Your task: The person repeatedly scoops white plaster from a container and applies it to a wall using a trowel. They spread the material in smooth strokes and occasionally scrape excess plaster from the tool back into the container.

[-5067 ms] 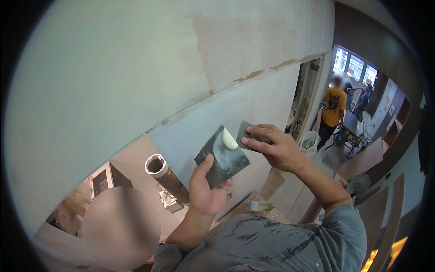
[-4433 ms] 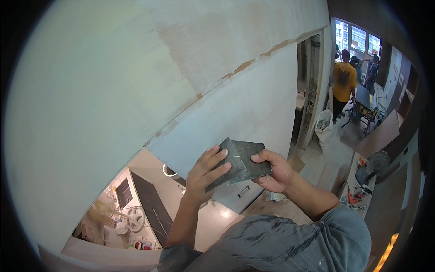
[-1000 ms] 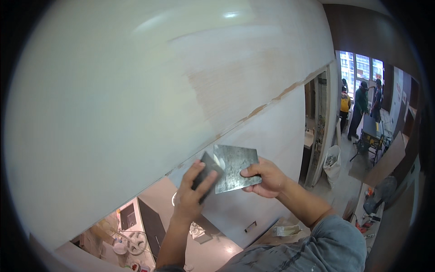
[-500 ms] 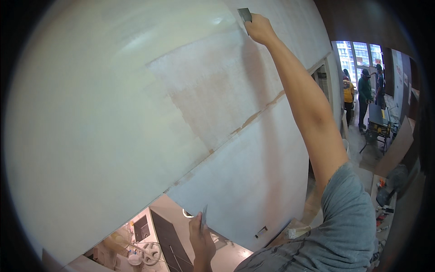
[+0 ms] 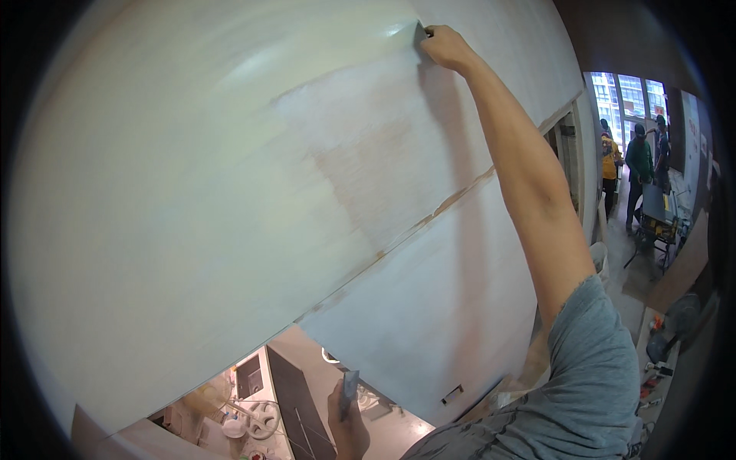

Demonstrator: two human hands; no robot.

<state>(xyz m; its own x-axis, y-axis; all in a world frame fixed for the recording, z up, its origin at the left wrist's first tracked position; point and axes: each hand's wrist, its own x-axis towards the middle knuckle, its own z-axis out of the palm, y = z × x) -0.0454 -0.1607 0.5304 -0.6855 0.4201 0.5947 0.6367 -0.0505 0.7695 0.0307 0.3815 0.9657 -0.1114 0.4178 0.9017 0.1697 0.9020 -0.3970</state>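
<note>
High on the pale wall [image 5: 176, 215], my right hand [image 5: 448, 49] is closed around a putty knife [image 5: 420, 36], its dark blade seen nearly edge-on against the surface. My right arm is stretched up. A wet-looking, cream-coloured coat lies left of the blade, and below it is a thinner patch [image 5: 368, 153] with brownish streaks. Low in the view, my left hand [image 5: 345, 422] grips a second putty knife [image 5: 350, 385], blade up, held apart from the wall. Its fingers are partly hidden.
A brown seam [image 5: 414, 228] crosses the wall diagonally. Beneath the wall's lower edge, an opening shows a fan [image 5: 262, 420] and cluttered counter. At far right, several people [image 5: 639, 165] stand by a work table [image 5: 658, 211] near bright windows.
The view has shifted a little, moving the wall rightward in it. My right hand has turned its blade toward the wall, slightly left. The left-hand blade has turned, showing more of its face.
</note>
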